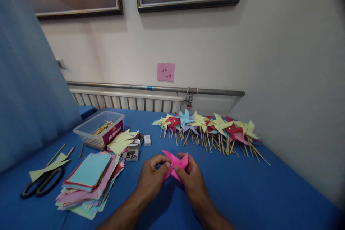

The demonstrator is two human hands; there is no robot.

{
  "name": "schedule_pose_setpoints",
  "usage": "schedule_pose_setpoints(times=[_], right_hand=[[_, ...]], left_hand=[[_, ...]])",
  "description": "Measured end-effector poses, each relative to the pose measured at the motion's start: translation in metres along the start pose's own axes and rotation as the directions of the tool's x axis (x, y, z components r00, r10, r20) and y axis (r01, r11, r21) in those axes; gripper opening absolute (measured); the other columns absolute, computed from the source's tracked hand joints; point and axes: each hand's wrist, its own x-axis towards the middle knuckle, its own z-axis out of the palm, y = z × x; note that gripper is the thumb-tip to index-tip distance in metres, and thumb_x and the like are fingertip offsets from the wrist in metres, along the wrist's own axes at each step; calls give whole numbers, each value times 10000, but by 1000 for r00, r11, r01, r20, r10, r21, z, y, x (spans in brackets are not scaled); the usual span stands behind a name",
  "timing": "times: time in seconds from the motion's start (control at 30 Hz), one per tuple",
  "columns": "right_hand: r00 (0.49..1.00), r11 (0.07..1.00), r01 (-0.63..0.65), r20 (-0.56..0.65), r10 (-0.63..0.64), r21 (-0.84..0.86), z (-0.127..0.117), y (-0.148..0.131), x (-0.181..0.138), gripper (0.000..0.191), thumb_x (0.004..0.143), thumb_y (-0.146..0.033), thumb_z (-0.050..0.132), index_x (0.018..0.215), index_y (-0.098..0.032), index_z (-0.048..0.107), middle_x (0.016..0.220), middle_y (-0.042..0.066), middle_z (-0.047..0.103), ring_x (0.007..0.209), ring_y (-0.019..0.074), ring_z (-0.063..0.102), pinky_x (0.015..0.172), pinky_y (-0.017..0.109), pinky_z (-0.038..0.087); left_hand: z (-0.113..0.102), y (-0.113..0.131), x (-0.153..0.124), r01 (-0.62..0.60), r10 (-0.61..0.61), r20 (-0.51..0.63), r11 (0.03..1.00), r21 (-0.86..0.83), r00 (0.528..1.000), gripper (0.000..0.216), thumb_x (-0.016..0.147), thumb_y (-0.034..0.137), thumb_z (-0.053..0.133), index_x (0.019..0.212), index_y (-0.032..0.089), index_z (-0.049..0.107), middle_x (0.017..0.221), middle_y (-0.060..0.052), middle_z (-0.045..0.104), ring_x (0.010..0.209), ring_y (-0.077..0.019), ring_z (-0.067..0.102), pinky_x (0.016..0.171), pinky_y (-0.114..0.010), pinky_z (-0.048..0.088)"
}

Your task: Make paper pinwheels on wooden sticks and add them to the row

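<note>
Both of my hands pinch a pink paper pinwheel (pixel 175 165) just above the blue table (pixel 256 194). My left hand (pixel 151 178) grips its left side with thumb and forefinger closed. My right hand (pixel 190 178) holds the right side, thumb pressed near the centre. A small shiny pin shows at the pinwheel's middle. No stick is visible on it.
A row of finished pinwheels on sticks (pixel 210 127) lies along the back. A stack of coloured paper squares (pixel 90 181), black scissors (pixel 41 183), a clear bin of sticks (pixel 99 129) and small boxes of pins (pixel 132 152) sit to the left. A blue cloth (pixel 27 90) hangs at far left.
</note>
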Motion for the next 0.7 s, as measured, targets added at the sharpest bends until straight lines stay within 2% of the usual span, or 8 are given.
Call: schedule_pose_setpoints(times=[0.27, 0.5, 0.63, 0.7], right_hand=[[1000, 1000, -10, -3, 10, 22, -1, 2, 2, 489, 664, -327, 723, 1106, -187, 565, 882, 35, 705, 763, 218, 646, 702, 331, 498], [1000, 999, -23, -11, 24, 30, 0, -1, 1, 471, 657, -300, 726, 1091, -186, 584, 861, 34, 712, 755, 220, 659, 689, 327, 508], [999, 999, -35, 3, 35, -11, 0, -3, 1, 475, 669, -304, 706, 1109, -180, 577, 900, 51, 720, 776, 227, 665, 708, 338, 522], [1000, 995, -15, 8, 16, -100, -1, -4, 0, 472, 682, -297, 684, 1125, -177, 577, 918, 57, 721, 803, 237, 668, 726, 346, 528]], left_hand=[[4, -7, 3, 96, -91, 36, 981, -170, 995, 185, 720, 322, 657, 705, 146, 709, 628, 10, 572, 597, -114, 450, 596, -242, 347], [6, -6, 2, 90, -84, 39, 978, -189, 996, 178, 720, 319, 670, 686, 145, 683, 626, 13, 561, 599, -112, 450, 595, -240, 356], [1, -3, 3, 71, -69, 21, 994, -89, 997, 189, 771, 322, 619, 685, 163, 672, 638, 7, 571, 622, -136, 498, 622, -259, 396], [-4, 1, 3, -27, 28, -36, 998, 49, 999, 194, 820, 295, 577, 697, 178, 669, 711, -14, 617, 724, -170, 572, 715, -292, 447]])
